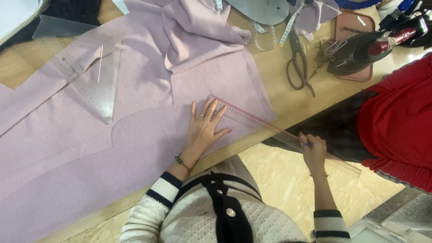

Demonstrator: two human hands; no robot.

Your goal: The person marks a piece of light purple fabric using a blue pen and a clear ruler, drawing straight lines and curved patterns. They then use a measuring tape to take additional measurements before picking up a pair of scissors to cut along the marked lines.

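Observation:
My left hand (204,128) lies flat with fingers spread on a sheet of pale lilac fabric (135,130) that covers a wooden table (281,96). Its fingertips touch the near end of a long clear ruler with a red edge (252,120). The ruler runs off the table edge to the right, where my right hand (313,150) grips it together with a small blue pen. I wear rings, a green bracelet and a white knit top with dark trim.
A clear triangular ruler (96,78) and a thin stick (100,63) lie on the fabric at left. Black scissors (299,63), a measuring tape (288,24) and a dark iron on a pink tray (360,49) sit at the back right. A person in red (398,117) stands at right.

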